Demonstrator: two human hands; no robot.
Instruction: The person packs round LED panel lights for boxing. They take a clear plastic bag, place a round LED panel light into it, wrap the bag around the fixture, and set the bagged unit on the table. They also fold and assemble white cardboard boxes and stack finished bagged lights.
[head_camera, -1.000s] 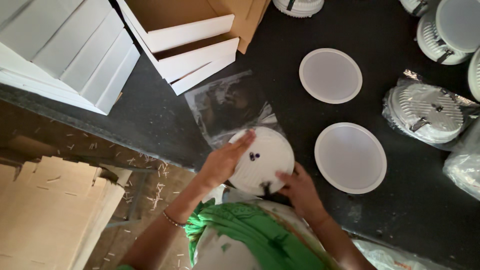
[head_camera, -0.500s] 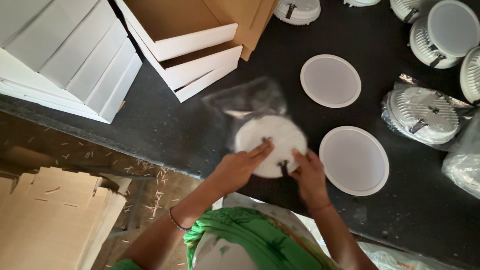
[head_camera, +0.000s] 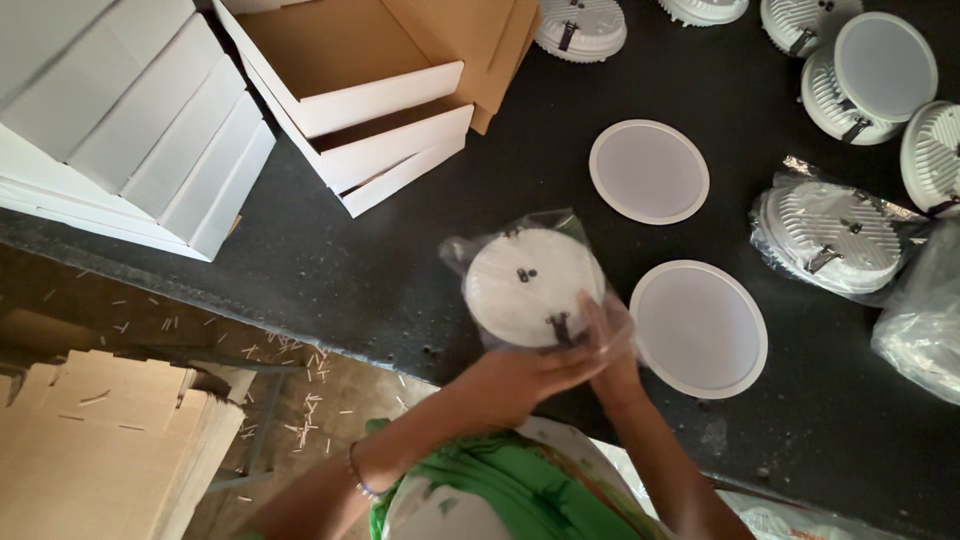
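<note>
A round white light fitting (head_camera: 530, 285) lies back side up on the dark table (head_camera: 400, 270), inside a clear plastic bag (head_camera: 480, 245). My left hand (head_camera: 520, 375) grips the bag's near edge below the fitting. My right hand (head_camera: 610, 340) holds the bag's open end at the fitting's right side, partly covered by the plastic. Both hands are closed on the bag.
Two white round discs (head_camera: 648, 170) (head_camera: 698, 328) lie face up to the right. Several more fittings, some bagged (head_camera: 835, 240), sit at the far right. Open white cartons (head_camera: 345, 70) and a stack of flat boxes (head_camera: 120, 130) stand at the upper left. Folded cardboard (head_camera: 90, 450) lies below the table edge.
The fitting has gone from beside the bag into it. Both hands shifted from on top of the fitting to the bag's near edge.
</note>
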